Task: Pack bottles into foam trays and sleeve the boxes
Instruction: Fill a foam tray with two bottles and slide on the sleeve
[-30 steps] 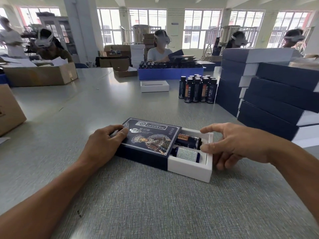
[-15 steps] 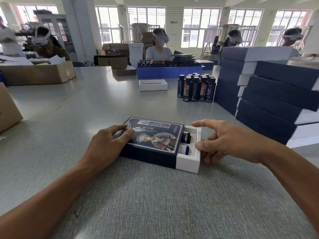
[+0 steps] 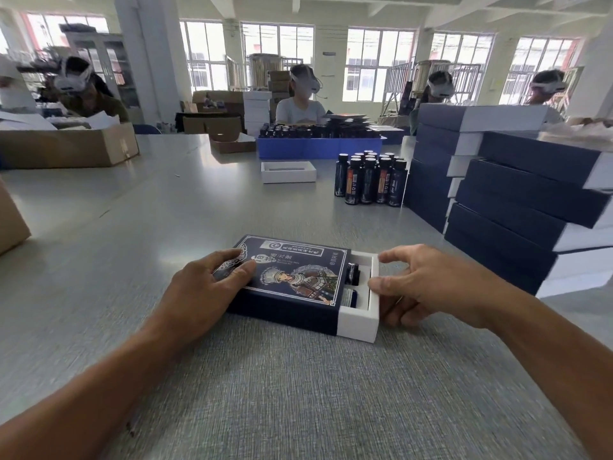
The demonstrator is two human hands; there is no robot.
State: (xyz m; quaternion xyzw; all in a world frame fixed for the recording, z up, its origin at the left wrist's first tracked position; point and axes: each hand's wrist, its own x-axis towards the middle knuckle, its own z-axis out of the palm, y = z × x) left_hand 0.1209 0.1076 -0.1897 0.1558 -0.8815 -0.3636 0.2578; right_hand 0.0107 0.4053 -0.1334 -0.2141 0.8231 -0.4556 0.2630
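Two bare hands work a box near the table's (image 3: pixel 99 293) near edge, on a grey surface with a fine woven-looking grain that runs long and pale toward the far side of the room. A dark blue sleeve (image 3: pixel 292 277), printed with a costumed figure, covers most of a white foam tray (image 3: pixel 361 318); only the tray's right end sticks out, with two dark bottles (image 3: pixel 352 273) showing in its slots. The left hand (image 3: pixel 205 287) lies on the sleeve's left end, fingers curled over its top and side. The right hand (image 3: pixel 428 287) meets the tray's exposed end, thumb pressed to the rim, index finger stretched out above it, the other fingers tucked behind the end wall. Toward the table's right edge rise stacks of sleeved boxes (image 3: pixel 517 200), and just beside them a cluster of upright bottles (image 3: pixel 370 180). Further back sit an empty white tray (image 3: pixel 288 171) and a blue crate (image 3: pixel 318 147) full of bottles. A cardboard carton (image 3: pixel 66 147) stands at the far left. Across the table, people in head-worn cameras (image 3: pixel 300 94) sit before tall windows (image 3: pixel 378 61), with a white pillar (image 3: pixel 149 61) on the left.
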